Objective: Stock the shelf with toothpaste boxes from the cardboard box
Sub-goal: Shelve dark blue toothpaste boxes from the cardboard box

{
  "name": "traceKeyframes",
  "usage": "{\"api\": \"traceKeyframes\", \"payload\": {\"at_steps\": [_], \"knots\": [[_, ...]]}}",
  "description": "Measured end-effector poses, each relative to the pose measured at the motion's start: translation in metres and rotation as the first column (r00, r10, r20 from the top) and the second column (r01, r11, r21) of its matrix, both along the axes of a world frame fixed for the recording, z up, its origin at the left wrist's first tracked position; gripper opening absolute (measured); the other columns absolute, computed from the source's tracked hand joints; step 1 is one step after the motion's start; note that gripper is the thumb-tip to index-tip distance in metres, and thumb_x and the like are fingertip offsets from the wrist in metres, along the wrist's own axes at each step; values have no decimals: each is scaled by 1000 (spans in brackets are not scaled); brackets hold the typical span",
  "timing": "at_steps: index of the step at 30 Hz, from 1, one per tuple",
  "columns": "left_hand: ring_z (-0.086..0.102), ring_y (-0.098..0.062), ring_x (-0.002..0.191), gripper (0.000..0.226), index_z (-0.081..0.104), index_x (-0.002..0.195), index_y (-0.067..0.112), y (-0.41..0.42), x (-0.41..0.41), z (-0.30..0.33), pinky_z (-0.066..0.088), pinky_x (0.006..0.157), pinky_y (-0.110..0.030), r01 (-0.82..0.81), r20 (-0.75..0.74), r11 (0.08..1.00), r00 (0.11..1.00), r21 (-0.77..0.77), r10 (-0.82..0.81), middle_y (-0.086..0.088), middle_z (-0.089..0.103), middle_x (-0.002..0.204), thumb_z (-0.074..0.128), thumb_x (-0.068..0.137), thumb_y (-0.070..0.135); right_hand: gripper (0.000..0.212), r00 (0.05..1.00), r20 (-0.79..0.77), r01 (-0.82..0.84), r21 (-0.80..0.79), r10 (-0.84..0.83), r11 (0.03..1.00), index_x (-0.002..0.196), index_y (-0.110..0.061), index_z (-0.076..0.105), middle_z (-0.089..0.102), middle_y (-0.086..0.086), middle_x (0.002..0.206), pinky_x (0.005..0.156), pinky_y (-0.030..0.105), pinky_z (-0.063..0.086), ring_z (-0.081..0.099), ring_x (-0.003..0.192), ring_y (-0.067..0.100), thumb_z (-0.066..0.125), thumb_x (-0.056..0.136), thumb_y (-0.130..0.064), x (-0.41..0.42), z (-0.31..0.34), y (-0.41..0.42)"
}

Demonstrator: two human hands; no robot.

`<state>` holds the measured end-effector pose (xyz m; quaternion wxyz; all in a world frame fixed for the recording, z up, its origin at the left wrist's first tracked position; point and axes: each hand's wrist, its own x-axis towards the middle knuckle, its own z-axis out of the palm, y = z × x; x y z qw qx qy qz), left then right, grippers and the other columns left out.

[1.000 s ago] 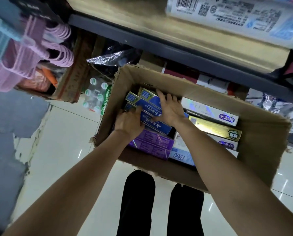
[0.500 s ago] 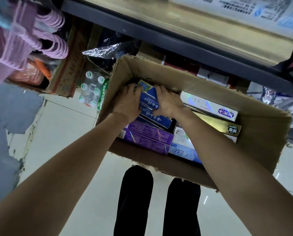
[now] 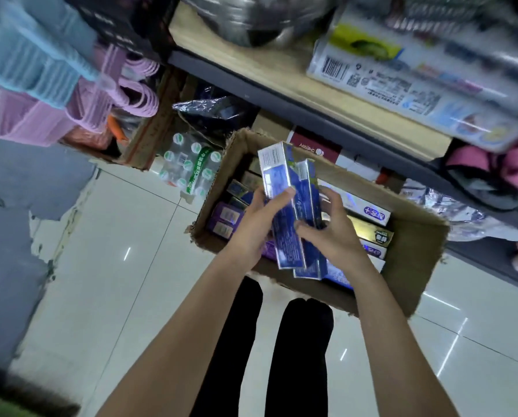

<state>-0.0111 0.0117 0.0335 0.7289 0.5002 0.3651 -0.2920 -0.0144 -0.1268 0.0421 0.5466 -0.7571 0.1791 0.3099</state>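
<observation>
The cardboard box (image 3: 414,260) stands open on the pale tiled floor (image 3: 107,281), hard against the foot of the shelf (image 3: 326,82). Inside lie toothpaste cartons flat in rows: purple ones (image 3: 226,218) at the left end, a white one (image 3: 369,210) and a gold one (image 3: 372,233) to the right. Held above the box are blue toothpaste boxes (image 3: 284,203), at least two, stood roughly on end and tilted, their tops level with the box's far wall. The shelf board carries long film-wrapped rolls (image 3: 417,82) and a steel bowl (image 3: 251,22). Beside the box on the floor is a shrink-wrapped pack of water bottles (image 3: 188,170); pink hangers (image 3: 131,94) and a blue plastic basket (image 3: 32,46) hang at the left. The person's dark trouser legs (image 3: 269,350) show below. The left hand (image 3: 254,227) grips the nearer blue box from the left, thumb curled across its face. The right hand (image 3: 333,233) clasps the boxes from the right, fingers bent round their edges and thumb pressing the front.
</observation>
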Motion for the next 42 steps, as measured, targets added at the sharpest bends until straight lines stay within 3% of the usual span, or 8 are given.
{"api": "traceKeyframes", "payload": {"at_steps": [10, 14, 18, 20, 25, 33, 36, 42], "knots": [[70, -16, 89, 45, 54, 113, 23, 7, 18, 179, 56, 78, -32, 211, 205, 973, 952, 96, -227, 1, 71, 104, 76, 75, 12, 20, 989, -24, 147, 333, -147, 932, 114, -38, 50, 63, -7, 111, 68, 20, 52, 66, 88, 0, 51, 96, -28, -7, 182, -25], [70, -17, 83, 39, 54, 116, 24, 11, 10, 237, 56, 73, -34, 301, 166, 952, 938, 45, -305, 1, 71, 98, 68, 82, 10, 39, 998, 16, 58, 257, -64, 965, 128, -32, 38, 60, 2, 118, 79, 35, 58, 67, 89, 6, 55, 93, -31, -11, 238, -30], [70, -25, 87, 63, 53, 122, 19, 8, 2, 274, 55, 78, -38, 434, 136, 901, 893, -4, -430, -5, 73, 99, 81, 65, 20, 64, 996, 58, 52, 286, -71, 957, 137, -47, 29, 61, 9, 115, 68, 13, 51, 66, 93, 3, 64, 86, -31, -5, 283, -45], [70, -26, 89, 71, 57, 119, 18, 5, -1, 288, 53, 82, -40, 477, 124, 878, 874, -45, -469, -8, 72, 103, 83, 54, 27, 63, 995, 100, 2, 259, -29, 966, 137, -47, 34, 60, 13, 106, 70, 21, 55, 68, 85, 7, 65, 87, -23, -2, 304, -52], [66, -9, 57, 5, 62, 88, 20, -1, 9, 315, 50, 59, -25, 421, 162, 907, 894, 11, -417, 3, 70, 68, 64, 85, 17, 21, 943, 192, 254, 115, -273, 960, 101, -39, 60, 67, 2, 90, 79, 39, 56, 68, 84, 14, 67, 83, -31, -8, 325, -80], [67, -15, 69, 51, 56, 114, 21, 16, 44, 335, 50, 64, -30, 353, 312, 931, 877, 97, -365, 1, 71, 84, 76, 67, 19, 28, 709, 144, 666, 187, -691, 722, 109, -16, 50, 71, 3, 93, 62, 25, 52, 68, 70, 4, 60, 89, -34, -24, 334, -116], [69, -12, 66, 38, 53, 117, 23, 17, 47, 334, 53, 57, -26, 302, 319, 951, 896, 70, -309, 0, 73, 83, 67, 82, 19, 37, 639, 115, 725, 239, -761, 645, 112, -13, 50, 69, 6, 100, 62, 24, 55, 69, 76, 11, 64, 87, -36, -17, 337, -112], [71, -16, 75, 31, 53, 119, 23, 24, 56, 322, 54, 64, -28, 240, 256, 964, 930, 116, -262, -5, 73, 92, 59, 90, 31, 31, 676, 233, 623, 326, -699, 711, 92, -13, 42, 57, 2, 100, 72, 28, 58, 72, 83, 11, 69, 85, -24, 38, 344, -98]]}}
